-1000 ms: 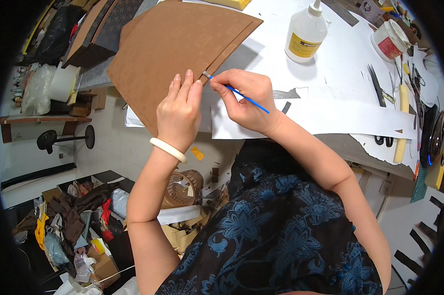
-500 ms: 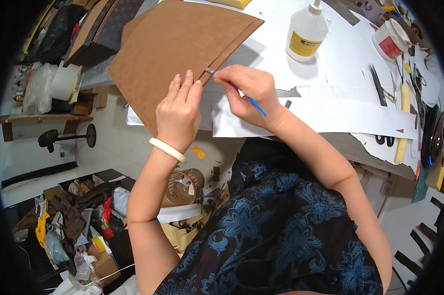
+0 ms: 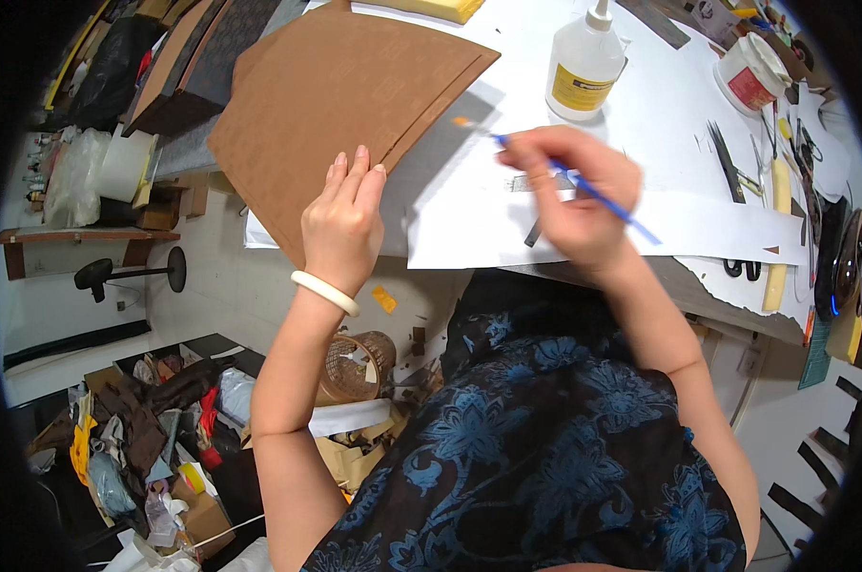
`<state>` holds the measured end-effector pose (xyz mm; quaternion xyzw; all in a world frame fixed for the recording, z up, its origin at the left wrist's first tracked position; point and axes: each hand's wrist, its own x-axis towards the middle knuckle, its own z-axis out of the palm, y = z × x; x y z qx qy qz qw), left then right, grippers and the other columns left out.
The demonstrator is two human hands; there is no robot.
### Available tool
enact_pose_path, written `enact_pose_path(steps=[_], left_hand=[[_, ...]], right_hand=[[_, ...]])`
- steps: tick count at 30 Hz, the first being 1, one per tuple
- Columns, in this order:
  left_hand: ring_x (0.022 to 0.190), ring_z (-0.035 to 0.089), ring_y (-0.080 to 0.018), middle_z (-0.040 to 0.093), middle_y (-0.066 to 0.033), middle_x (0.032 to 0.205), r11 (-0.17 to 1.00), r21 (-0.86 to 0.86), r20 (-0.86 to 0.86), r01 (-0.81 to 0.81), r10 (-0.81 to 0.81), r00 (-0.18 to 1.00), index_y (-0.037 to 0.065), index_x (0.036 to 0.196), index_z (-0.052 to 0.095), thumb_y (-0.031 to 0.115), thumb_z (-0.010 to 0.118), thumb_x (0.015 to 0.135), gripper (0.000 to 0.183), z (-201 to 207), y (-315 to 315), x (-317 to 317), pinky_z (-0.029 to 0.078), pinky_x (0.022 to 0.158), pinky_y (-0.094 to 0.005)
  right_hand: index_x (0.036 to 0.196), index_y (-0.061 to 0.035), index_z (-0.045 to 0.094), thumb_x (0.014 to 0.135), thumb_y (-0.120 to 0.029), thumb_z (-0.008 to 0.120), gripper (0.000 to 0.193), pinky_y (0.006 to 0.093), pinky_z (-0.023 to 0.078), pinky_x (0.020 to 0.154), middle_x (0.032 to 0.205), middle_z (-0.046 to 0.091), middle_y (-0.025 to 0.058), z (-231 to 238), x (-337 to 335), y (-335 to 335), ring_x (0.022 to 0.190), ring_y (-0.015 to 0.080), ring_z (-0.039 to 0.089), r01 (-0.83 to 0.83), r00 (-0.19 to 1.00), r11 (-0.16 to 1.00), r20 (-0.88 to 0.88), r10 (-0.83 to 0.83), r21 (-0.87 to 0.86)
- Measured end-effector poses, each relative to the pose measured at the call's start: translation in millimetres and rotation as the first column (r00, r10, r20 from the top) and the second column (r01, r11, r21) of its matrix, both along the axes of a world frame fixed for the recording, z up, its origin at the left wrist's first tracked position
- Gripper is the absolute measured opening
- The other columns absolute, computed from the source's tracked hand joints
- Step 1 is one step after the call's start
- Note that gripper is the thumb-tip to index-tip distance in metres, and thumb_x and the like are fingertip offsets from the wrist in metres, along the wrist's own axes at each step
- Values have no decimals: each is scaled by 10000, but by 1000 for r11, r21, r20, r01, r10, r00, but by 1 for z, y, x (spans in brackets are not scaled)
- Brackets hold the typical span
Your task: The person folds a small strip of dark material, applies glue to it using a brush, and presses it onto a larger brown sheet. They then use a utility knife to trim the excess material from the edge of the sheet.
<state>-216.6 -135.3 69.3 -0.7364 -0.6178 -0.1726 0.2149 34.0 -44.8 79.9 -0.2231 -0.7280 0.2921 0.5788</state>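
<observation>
My left hand [image 3: 342, 224] grips a large brown sheet-like panel [image 3: 317, 105] near its lower right edge, fingers stretched over its top face and thumb out of sight. A thin raised strip runs along the panel's right edge, and its shadow falls on the white paper [image 3: 488, 224]. Pinched in my right hand [image 3: 588, 229] is a thin blue-handled brush [image 3: 631, 221]. Its tip looks orange-brown and is blurred, apart from the panel and above the paper. Small dark scraps lie below the right hand.
A clear squeeze bottle [image 3: 581, 71] with a yellow label stands beyond my right hand. Farther right are a white tub [image 3: 750, 76], black scissors [image 3: 727, 162] and other tools. Dark boxes [image 3: 197, 57] stand at the far left. Below are a wicker basket [image 3: 359, 367] and a scrap pile [image 3: 154, 429].
My right hand has drawn the brush away from the panel's edge, to the right. My left hand stays on the panel, which has shifted slightly left.
</observation>
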Motion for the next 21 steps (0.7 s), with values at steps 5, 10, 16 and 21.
enact_pose_path(steps=[5,10,16,21], left_hand=[[1127,723,-384,748,-183,1212,1000,-17,2,-6,6,1000,14,1034,707,-42,674,881,166,-7,-1,0,628,918,-417],[1166,704,-405,726,-185,1272,999,-48,26,-6,8,1000,14,1083,715,-69,655,830,273,-20,-1,0,613,961,-443],[1198,694,-393,725,-171,1291,998,-67,41,-15,17,999,27,1112,747,-56,622,867,288,-29,-3,6,602,977,-444],[1228,673,-414,715,-179,1311,994,-101,47,-29,34,998,6,1119,744,-56,621,894,264,-41,-3,7,593,989,-454]], right_hand=[[1047,31,746,961,17,724,89,264,597,706,903,765,123,-18,94,25,778,161,743,256,963,961,54,-262,106],[1158,7,731,961,22,706,199,292,594,759,998,750,129,-36,160,65,834,205,740,440,758,848,385,-527,295],[1484,-131,592,849,137,527,692,433,519,1041,1346,656,199,-59,189,106,1212,385,631,395,441,857,750,-493,331],[1030,-43,753,956,-110,687,120,397,523,666,792,700,124,-45,206,114,692,288,655,624,607,767,527,-595,146]])
